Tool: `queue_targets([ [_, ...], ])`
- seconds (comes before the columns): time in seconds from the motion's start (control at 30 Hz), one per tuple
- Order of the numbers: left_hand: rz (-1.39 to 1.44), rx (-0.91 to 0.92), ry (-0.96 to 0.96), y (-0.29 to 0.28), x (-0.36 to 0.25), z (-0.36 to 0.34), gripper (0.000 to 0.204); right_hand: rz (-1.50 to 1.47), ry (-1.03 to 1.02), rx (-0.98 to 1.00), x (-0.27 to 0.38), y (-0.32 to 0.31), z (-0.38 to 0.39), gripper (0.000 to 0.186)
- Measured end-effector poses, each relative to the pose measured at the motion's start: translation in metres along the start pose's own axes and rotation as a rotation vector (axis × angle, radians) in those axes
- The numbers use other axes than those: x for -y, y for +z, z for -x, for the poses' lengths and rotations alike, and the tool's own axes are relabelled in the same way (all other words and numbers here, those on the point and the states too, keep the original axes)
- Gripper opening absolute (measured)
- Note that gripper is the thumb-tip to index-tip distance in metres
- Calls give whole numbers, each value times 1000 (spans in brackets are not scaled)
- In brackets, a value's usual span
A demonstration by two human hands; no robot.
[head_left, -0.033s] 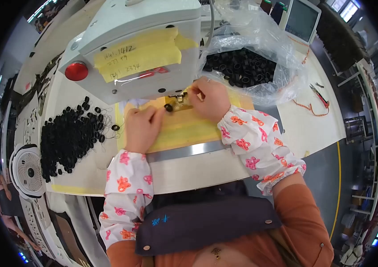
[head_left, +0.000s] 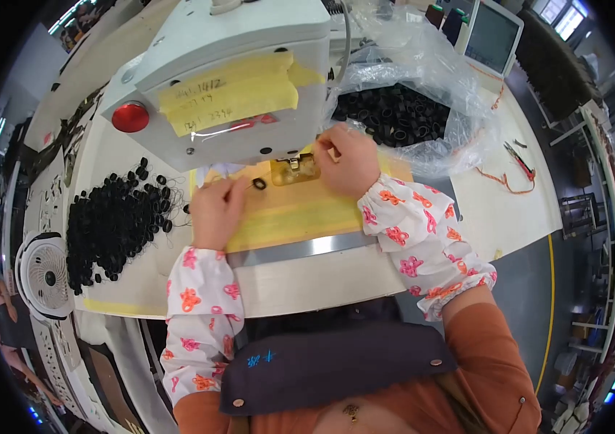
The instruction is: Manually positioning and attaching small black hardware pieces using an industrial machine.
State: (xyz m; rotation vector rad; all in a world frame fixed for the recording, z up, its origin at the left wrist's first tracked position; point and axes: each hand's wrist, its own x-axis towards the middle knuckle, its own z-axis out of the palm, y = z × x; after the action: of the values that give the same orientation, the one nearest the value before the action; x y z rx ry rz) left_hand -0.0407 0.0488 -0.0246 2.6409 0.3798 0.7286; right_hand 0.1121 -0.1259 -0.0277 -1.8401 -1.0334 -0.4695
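Observation:
My left hand (head_left: 215, 213) is closed in a pinch left of the needle area. Just off its fingertips is a small black fabric loop (head_left: 259, 184), and a thin thread seems to run from it to my fingers. My right hand (head_left: 348, 160) is curled with thumb and forefinger together, right beside the metal presser foot (head_left: 294, 165) of a sewing machine (head_left: 242, 87). What its fingertips hold, if anything, I cannot make out. Under both hands is a work plate covered with yellow tape (head_left: 278, 217).
A pile of black loops (head_left: 116, 220) with loose threads lies at the left. A clear plastic bag (head_left: 466, 137) holds many black loops (head_left: 398, 112) at the back right. Red-handled snips (head_left: 520, 160), a screen (head_left: 493, 37) and a white fan (head_left: 45, 278) stand around the table.
My left hand has drawn left and slightly nearer, and the small black loop has come away from the presser foot with it. My right hand has barely shifted.

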Motion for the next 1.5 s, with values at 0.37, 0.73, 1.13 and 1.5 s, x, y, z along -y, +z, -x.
queue_targets([
  [0.37,82,-199,-54,-25,18,19,14,538,-97,145,-40,-14,-3,13],
  [0.73,146,24,35,46,-20,4,26,459,-143,187,-38,-5,-16,16],
  [1.13,195,24,50,44,-17,-3,17,132,-237,60,-2,-12,-7,25],
  [1.5,462,12,-6,41,-24,2,19,-391,333,376,27,2,34,16],
])
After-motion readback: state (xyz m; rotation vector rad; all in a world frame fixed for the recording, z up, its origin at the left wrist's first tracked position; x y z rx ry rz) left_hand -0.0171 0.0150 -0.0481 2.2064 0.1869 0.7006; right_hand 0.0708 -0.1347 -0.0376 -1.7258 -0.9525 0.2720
